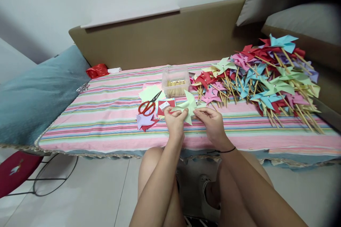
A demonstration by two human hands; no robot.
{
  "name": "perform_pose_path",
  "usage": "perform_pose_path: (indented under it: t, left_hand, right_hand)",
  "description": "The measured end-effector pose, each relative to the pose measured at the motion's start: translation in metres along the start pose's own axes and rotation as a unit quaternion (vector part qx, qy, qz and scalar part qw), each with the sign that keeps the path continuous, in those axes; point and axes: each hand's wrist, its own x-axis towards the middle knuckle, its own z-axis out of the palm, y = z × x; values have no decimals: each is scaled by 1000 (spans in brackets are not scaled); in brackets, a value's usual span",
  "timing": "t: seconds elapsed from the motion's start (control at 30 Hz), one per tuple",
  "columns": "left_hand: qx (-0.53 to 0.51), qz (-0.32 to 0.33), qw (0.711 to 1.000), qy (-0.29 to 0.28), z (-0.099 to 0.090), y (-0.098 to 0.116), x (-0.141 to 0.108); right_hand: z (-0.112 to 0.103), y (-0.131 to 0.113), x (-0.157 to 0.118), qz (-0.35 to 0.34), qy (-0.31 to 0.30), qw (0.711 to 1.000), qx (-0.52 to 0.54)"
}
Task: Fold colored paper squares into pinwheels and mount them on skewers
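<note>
Between my two hands is a pale green paper pinwheel (189, 104), held above the striped cloth. My left hand (176, 120) pinches its left side with thumb and fingers. On the right side, my right hand (210, 120) grips a blade between thumb and forefinger. Just left of my hands lie red-handled scissors (149, 105), resting partly on light green paper sheets (149, 93). A purple paper pinwheel piece (144, 120) lies below them, over a red one. Red paper squares (171, 104) with a small white label sit beside my left hand.
A clear plastic box (176, 81) of short wooden sticks stands behind my hands. A large heap of finished pinwheels on sticks (271, 81) fills the right side. Farther left are a red plastic bag (97, 71) and a blue cushion (45, 95). The couch's front edge runs before my knees.
</note>
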Motion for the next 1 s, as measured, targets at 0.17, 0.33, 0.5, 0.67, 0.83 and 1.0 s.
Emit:
perform_pose_path:
  t: [0.17,0.33,0.5,0.67,0.83,1.0]
  left_hand:
    - [7,1,1000,-4,2,0,-2]
    - [9,4,1000,-8,2,0,-2]
    - [13,8,1000,-14,1,-2,-2]
    - [6,11,1000,-27,3,-3,-3]
    - [11,18,999,-26,3,-3,-2]
    - [18,26,999,-32,1,-3,-2]
  right_hand:
    - [4,2,1,-42,46,998,-29]
    - [5,4,1,-66,59,995,-51]
    - [7,4,1,-70,92,991,-63]
    - [10,2,-1,-66,97,990,-83]
    - [10,1,-1,-59,98,990,-87]
    - [10,3,-1,-56,105,989,-89]
